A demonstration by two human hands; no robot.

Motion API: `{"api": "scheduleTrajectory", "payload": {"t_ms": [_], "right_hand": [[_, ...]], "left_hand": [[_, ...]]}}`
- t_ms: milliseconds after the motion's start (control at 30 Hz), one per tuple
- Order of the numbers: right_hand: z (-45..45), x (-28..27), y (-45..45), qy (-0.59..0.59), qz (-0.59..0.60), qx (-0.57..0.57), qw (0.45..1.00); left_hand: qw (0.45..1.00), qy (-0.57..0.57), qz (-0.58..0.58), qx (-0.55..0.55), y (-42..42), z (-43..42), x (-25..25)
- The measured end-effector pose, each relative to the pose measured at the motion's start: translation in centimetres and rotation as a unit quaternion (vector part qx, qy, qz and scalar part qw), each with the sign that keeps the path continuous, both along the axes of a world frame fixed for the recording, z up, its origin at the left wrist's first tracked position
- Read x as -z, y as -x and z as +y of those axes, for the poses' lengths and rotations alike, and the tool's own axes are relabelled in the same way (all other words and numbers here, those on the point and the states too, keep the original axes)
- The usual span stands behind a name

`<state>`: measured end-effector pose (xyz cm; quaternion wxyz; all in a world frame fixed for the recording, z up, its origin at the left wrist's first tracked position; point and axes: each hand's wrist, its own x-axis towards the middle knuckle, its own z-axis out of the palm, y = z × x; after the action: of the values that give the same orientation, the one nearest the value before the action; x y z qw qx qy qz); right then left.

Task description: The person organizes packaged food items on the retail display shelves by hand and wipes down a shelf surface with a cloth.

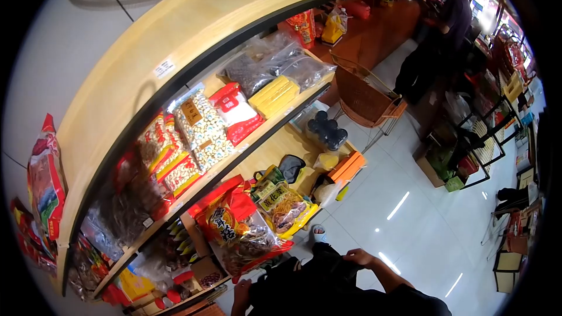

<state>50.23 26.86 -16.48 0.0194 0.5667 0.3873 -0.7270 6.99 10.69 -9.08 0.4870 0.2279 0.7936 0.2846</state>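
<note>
At the bottom of the head view, my right hand (358, 256) is closed at the edge of something black, fingers bent against it. My left hand (242, 290) is low beside the dark clothing, under the shelf's front edge, its fingers too small and dark to make out. Nearest to it is a large red bag of dried food (243, 228) on the lower shelf. Beside that bag lies a yellow and green bag (284, 205). On the shelf above are a bag of pale nuts or seeds (202, 129), a red and white bag (237, 111) and a yellow block-shaped pack (274, 97).
A curved wooden shelf unit (175, 29) fills the left side. Behind its far end stands a brown wicker basket (366, 96). A person (436, 41) in dark clothes stands at the upper right. A black metal rack (483, 140) and a cardboard box (428, 164) are on the right.
</note>
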Motion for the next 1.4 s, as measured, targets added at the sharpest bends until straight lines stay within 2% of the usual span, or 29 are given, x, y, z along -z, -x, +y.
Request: {"api": "scheduleTrajectory", "payload": {"t_ms": [33,67,133,200,267,300,333,400,433,533,567,600,667,733,800,867,900,967,1000,1033,1067,1133,1167,1233,1267,1300,1333,1367,1400], "right_hand": [[0.8,0.0,-0.1,-0.030,0.000,-0.006,1.000],[1.6,-0.2,0.0,-0.071,0.011,-0.025,0.997],[2.9,-1.1,0.0,-0.094,-0.014,-0.049,0.994],[3.1,-0.1,-0.8,-0.064,-0.032,-0.021,0.997],[2.4,0.8,-2.1,-0.032,-0.056,0.006,0.998],[2.3,1.1,-2.5,0.009,-0.069,0.013,0.997],[1.9,1.5,-2.5,0.053,-0.082,0.021,0.995],[1.5,3.2,-2.2,0.061,-0.094,0.006,0.994],[1.7,4.4,-2.0,0.049,-0.067,-0.025,0.996],[2.0,3.9,-1.1,0.035,-0.061,-0.095,0.993],[2.0,3.3,-0.9,0.035,-0.080,-0.132,0.987],[1.7,2.9,-1.4,0.034,-0.082,-0.132,0.987],[0.9,2.0,-3.3,0.134,-0.001,-0.112,0.985],[0.8,-1.7,-4.0,0.224,-0.005,-0.136,0.965],[-0.5,-0.6,-5.9,0.308,0.054,-0.141,0.939],[-1.4,-0.8,-6.1,0.317,0.086,-0.130,0.935],[-1.4,-0.6,-5.5,0.319,0.082,-0.138,0.934],[-1.9,1.5,-5.0,0.245,0.045,-0.098,0.964],[-2.0,2.0,-4.3,0.206,0.021,-0.084,0.975],[-2.4,2.4,-3.6,0.205,0.021,-0.078,0.975],[-2.4,2.2,-2.5,0.189,0.003,-0.107,0.976],[-2.2,2.3,-1.0,0.171,-0.014,-0.142,0.975],[-1.6,2.5,-0.5,0.149,-0.034,-0.175,0.973],[-0.8,1.6,0.4,0.136,-0.086,-0.207,0.965],[-0.3,0.5,1.1,0.134,-0.088,-0.213,0.964],[-0.2,-1.1,1.7,-0.050,-0.126,-0.255,0.957],[-0.2,-2.9,2.4,-0.232,-0.158,-0.288,0.916],[0.1,-5.1,3.4,-0.190,-0.106,-0.224,0.950],[-0.1,-6.9,4.3,-0.143,-0.048,-0.156,0.976]], "left_hand": [[0.993,-0.094,0.068,-0.032,-0.3,-0.1,1.0],[0.987,-0.078,0.120,-0.072,-0.7,1.1,0.1],[0.978,-0.078,0.185,-0.060,-0.9,0.4,1.6],[0.965,-0.076,0.245,-0.055,-1.8,-0.3,3.2],[0.995,0.046,0.087,-0.010,-2.5,-1.8,4.3],[0.998,0.051,0.022,0.030,-2.2,-2.3,4.6],[0.998,0.052,0.019,0.023,-2.0,-2.8,5.0],[0.979,0.149,-0.132,0.051,-2.0,-2.2,4.3],[0.979,0.146,-0.132,0.045,-2.0,-1.6,3.6],[0.956,0.139,-0.046,0.252,-3.9,0.3,0.1],[0.957,0.137,-0.048,0.251,-4.4,0.4,0.6],[0.973,0.088,-0.001,0.213,-4.7,0.3,1.4],[0.983,0.040,0.043,0.173,-4.5,-0.4,3.2],[0.997,-0.051,0.030,-0.041,-4.0,-1.3,5.1],[0.996,-0.070,0.038,-0.047,-4.3,-1.3,4.8],[0.989,-0.036,0.015,-0.145,-4.2,-1.9,5.4],[0.990,-0.046,0.037,-0.128,-4.1,-2.1,5.5],[0.995,-0.033,-0.008,-0.092,-2.6,-3.8,10.0],[0.995,-0.016,-0.046,-0.082,-2.3,-3.4,10.0],[0.998,-0.062,-0.024,0.012,-2.0,-3.7,9.7],[0.998,-0.063,-0.027,0.015,-1.6,-3.4,10.0],[0.984,0.010,-0.047,0.171,-0.2,-3.0,10.3],[0.985,0.007,-0.046,0.165,-0.1,-2.3,9.9],[0.981,0.116,0.055,0.145,-0.5,-0.9,6.5],[0.976,0.136,0.080,0.147,-1.2,0.5,2.0],[0.968,0.075,0.148,0.188,-0.9,-0.4,2.3],[0.950,0.015,0.215,0.225,-0.8,-1.7,2.6],[0.951,0.012,0.216,0.220,-0.8,-2.0,2.5],[0.973,0.004,0.101,0.206,-0.9,-2.6,1.9]]}}
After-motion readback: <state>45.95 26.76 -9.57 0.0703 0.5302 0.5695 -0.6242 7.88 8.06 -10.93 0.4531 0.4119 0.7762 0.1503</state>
